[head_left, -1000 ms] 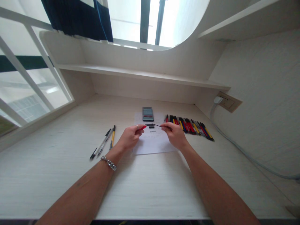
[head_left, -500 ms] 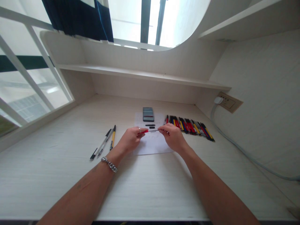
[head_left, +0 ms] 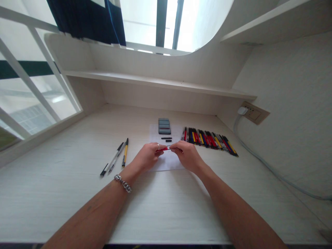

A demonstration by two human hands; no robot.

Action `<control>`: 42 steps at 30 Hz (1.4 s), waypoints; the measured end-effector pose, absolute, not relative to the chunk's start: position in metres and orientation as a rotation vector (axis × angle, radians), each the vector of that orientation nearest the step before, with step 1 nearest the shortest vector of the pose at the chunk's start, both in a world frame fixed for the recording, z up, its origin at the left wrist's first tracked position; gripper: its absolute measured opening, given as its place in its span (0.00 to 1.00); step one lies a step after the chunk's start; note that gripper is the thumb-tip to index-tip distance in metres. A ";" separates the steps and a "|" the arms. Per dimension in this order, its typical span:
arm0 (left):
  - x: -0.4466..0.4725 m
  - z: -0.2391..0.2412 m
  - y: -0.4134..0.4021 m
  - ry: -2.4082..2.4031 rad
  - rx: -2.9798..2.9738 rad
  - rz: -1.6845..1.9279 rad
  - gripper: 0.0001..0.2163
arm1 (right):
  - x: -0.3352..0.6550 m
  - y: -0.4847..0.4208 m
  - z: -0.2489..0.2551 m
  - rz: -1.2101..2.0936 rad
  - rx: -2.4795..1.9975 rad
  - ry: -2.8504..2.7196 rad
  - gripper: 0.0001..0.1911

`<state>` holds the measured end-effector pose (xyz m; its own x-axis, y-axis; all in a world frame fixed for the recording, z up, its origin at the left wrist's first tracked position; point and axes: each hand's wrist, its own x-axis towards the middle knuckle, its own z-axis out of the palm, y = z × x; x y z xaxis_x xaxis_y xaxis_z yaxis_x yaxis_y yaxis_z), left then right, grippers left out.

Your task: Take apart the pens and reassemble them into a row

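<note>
My left hand (head_left: 147, 157) is pinched on a red pen barrel (head_left: 163, 149), its red tip showing between the fingers. My right hand (head_left: 188, 156) is pinched on a thin refill that meets the barrel, so the two hands nearly touch over a white sheet of paper (head_left: 166, 160). Two small black pen parts (head_left: 167, 139) lie on the paper just beyond the hands. A row of several assembled pens (head_left: 209, 140), red, yellow, blue and black, lies to the right of the paper.
A dark phone (head_left: 164, 126) rests at the far end of the paper. Three pens (head_left: 116, 157) lie on the desk (head_left: 160, 207) to the left. A wall socket (head_left: 252, 112) with a white plug and a grey cable (head_left: 272, 169) sits on the right wall. A shelf (head_left: 155, 83) runs behind.
My hands have come together and drawn nearer to me. The thin refill in my right hand, apart from the barrel a second ago, now meets the red barrel in my left.
</note>
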<state>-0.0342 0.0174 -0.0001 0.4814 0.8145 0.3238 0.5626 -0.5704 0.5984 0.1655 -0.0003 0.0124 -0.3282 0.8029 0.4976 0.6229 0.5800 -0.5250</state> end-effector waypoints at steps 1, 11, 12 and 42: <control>-0.034 -0.001 0.017 1.145 2.318 0.826 0.16 | 0.165 -0.001 0.012 0.325 -1.137 -2.051 0.07; -0.031 0.003 0.013 1.084 2.086 0.885 0.20 | 0.171 0.016 0.004 0.843 -1.186 -1.575 0.21; -0.031 0.004 0.013 1.104 2.060 0.889 0.20 | 0.174 0.019 0.001 0.815 -1.234 -1.541 0.21; -0.038 0.005 0.021 1.341 2.126 0.960 0.13 | 0.125 0.006 -0.011 0.285 -1.492 -2.288 0.07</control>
<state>-0.0375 0.0211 0.0051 0.2859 0.9037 0.3188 0.5930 -0.4282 0.6820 0.1250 0.0062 -0.0113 -0.3552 0.9104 0.2124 0.8306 0.4116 -0.3751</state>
